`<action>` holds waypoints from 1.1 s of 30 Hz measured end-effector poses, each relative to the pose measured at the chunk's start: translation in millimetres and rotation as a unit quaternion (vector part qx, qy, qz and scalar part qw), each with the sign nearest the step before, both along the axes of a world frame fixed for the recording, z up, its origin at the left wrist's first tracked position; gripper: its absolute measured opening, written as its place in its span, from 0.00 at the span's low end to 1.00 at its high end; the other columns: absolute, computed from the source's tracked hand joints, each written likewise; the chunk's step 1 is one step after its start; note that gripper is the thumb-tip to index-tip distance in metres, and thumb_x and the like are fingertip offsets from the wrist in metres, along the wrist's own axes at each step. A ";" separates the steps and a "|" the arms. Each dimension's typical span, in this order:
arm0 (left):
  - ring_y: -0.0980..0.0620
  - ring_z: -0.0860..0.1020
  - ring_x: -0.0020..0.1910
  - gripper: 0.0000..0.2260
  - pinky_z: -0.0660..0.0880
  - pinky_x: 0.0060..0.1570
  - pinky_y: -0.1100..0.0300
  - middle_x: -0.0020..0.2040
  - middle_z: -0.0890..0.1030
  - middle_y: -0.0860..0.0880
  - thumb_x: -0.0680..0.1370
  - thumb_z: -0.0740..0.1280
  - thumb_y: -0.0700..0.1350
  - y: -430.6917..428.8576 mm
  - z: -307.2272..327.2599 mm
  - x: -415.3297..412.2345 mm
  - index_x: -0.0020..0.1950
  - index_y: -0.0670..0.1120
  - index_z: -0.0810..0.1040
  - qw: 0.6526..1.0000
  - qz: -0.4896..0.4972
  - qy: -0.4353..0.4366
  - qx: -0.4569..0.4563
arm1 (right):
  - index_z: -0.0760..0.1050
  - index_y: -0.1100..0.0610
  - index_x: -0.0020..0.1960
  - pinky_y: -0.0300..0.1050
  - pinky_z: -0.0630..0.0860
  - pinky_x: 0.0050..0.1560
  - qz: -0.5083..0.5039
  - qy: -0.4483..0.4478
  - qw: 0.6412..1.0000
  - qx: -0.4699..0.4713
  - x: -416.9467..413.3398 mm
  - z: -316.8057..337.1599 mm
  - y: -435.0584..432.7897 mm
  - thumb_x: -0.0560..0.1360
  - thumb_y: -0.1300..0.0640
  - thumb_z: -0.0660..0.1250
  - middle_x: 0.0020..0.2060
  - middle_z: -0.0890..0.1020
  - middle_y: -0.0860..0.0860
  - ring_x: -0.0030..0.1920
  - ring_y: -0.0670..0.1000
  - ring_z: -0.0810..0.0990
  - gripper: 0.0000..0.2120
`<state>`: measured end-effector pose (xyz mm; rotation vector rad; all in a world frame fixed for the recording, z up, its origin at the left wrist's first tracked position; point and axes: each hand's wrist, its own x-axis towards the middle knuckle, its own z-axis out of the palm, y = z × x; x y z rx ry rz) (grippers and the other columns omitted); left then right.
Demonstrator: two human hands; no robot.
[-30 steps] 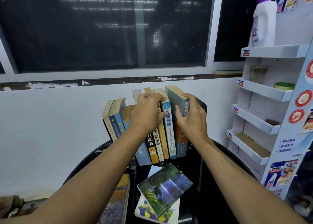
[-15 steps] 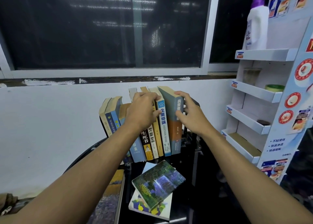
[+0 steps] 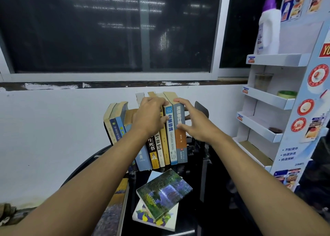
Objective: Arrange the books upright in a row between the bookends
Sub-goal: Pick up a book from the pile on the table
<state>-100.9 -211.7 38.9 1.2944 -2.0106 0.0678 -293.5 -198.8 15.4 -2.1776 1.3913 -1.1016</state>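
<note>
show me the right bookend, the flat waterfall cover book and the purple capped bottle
right bookend [image 3: 202, 109], head view, its upright plate
waterfall cover book [image 3: 165, 193], head view, middle of front cover
purple capped bottle [image 3: 269, 30], head view, its white body

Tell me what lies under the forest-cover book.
A white-covered book with blue and yellow shapes lies flat under the forest-cover book, on the black table. Most of its cover is hidden.

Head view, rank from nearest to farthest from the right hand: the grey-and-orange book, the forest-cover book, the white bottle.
1. Grey-and-orange book: standing, rightmost, touched by the right hand.
2. Forest-cover book: lying flat, below the hands, nearer the camera.
3. White bottle: high up, far right.
</note>
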 end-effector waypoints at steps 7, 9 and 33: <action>0.51 0.66 0.70 0.19 0.75 0.60 0.47 0.64 0.77 0.52 0.76 0.74 0.49 2.7 0.8 -2.5 0.65 0.54 0.75 1.000 -0.003 0.000 -0.004 | 0.56 0.34 0.74 0.35 0.80 0.39 -0.011 0.005 1.000 -0.001 2.1 -2.6 1.5 0.78 0.60 0.70 0.67 0.71 0.47 0.59 0.47 0.77 0.36; 0.51 0.66 0.70 0.19 0.75 0.59 0.48 0.64 0.77 0.52 0.76 0.73 0.49 4.0 1.4 -1.5 0.65 0.53 0.74 1.000 -0.002 -0.003 -0.003 | 0.55 0.35 0.75 0.33 0.80 0.37 -0.009 0.005 1.000 0.007 3.4 -2.2 1.7 0.79 0.61 0.70 0.67 0.71 0.46 0.60 0.47 0.77 0.36; 0.56 0.65 0.75 0.24 0.61 0.74 0.57 0.76 0.69 0.54 0.79 0.69 0.54 108.4 -24.5 119.6 0.74 0.55 0.71 0.991 -0.096 -0.071 0.055 | 0.60 0.45 0.77 0.52 0.65 0.73 -0.007 0.171 0.983 -0.064 67.5 -4.6 105.3 0.80 0.40 0.64 0.73 0.63 0.44 0.74 0.46 0.61 0.29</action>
